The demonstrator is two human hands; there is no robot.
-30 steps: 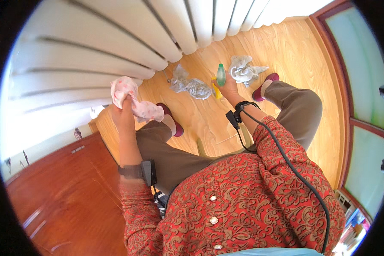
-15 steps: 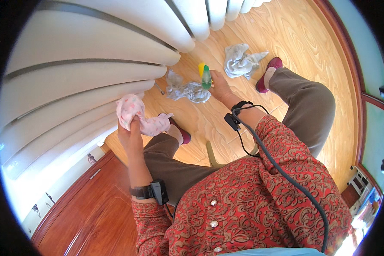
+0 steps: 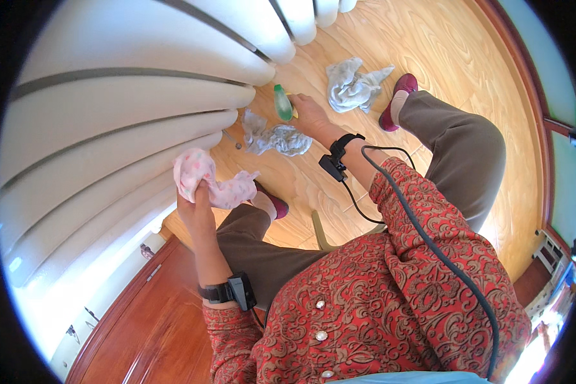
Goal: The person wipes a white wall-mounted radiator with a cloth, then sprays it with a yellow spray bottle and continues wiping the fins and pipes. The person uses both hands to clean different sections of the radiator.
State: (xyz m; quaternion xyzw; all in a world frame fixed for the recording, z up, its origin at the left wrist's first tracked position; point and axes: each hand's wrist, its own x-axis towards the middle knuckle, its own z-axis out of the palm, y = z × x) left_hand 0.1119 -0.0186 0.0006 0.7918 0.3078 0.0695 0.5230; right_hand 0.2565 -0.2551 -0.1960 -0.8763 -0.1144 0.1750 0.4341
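A pale pink cloth with a small pattern [image 3: 234, 191] is bunched in my left hand [image 3: 197, 208], its loose end hanging toward my left shoe. My left fingers are closed around it, beside the white radiator [image 3: 153, 105]. My right hand [image 3: 312, 116] grips a small green translucent bottle [image 3: 283, 104] with a bit of yellow showing by the fingers; it looks like a spray bottle, tilted near the radiator columns. Beneath that hand a crumpled grey-white cloth [image 3: 280, 139] lies on the floor. Another grey-white cloth [image 3: 354, 86] lies farther right, by my right shoe.
White radiator columns line the left side and far edge. The wood-patterned floor [image 3: 422, 38] spreads between my feet. A reddish-brown wooden panel [image 3: 153, 320] stands at lower left. A dark cable [image 3: 422, 237] runs along my right arm. A curved beige bar [image 3: 320, 230] shows between my legs.
My right hand has moved left and slightly up with the green bottle, bringing it closer to the radiator. The yellow part is now mostly hidden. My left hand still holds the pink cloth.
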